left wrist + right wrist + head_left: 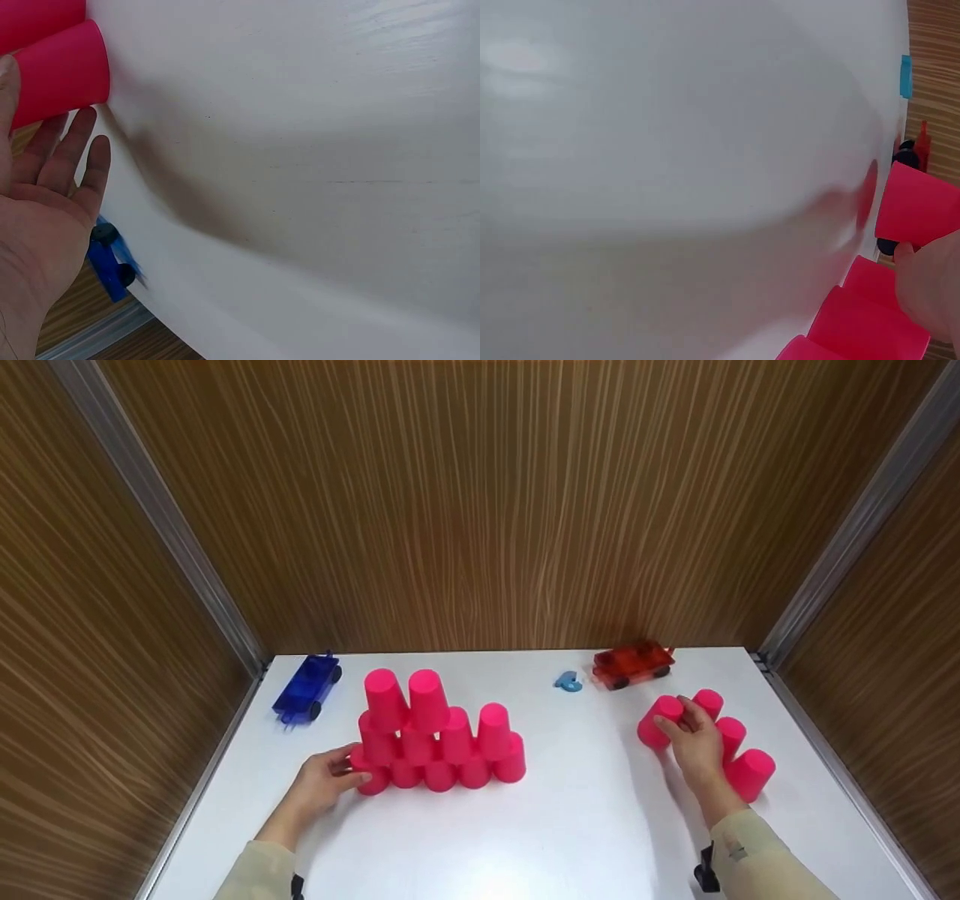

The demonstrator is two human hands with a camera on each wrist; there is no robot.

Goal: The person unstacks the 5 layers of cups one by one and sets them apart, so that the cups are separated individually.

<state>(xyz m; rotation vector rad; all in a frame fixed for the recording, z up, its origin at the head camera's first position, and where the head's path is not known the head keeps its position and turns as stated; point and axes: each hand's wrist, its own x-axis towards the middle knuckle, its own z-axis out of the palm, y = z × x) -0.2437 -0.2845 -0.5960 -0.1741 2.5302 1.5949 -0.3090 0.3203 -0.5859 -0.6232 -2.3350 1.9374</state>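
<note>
Pink cups, upside down, form a tiered stack [440,775] on the white table, with several in each of the two lower rows and two on top. My left hand [319,786] is at the stack's lower left cup [373,780], thumb in front and fingers spread loosely beside it. In the left wrist view those fingers [69,161] reach out along the cup's side. Over on the right, my right hand [697,746] pinches a pink cup [654,727] between thumb and fingers. That cup is raised off the table in the right wrist view, its reflection apart from it.
Beside my right hand stand three more pink cups [750,775]. A blue toy car [307,688] sits at the back left, a red toy car [634,664] at the back right. Near the red one lies a small blue piece [568,682]. Wood-grain panels [480,510] enclose the table.
</note>
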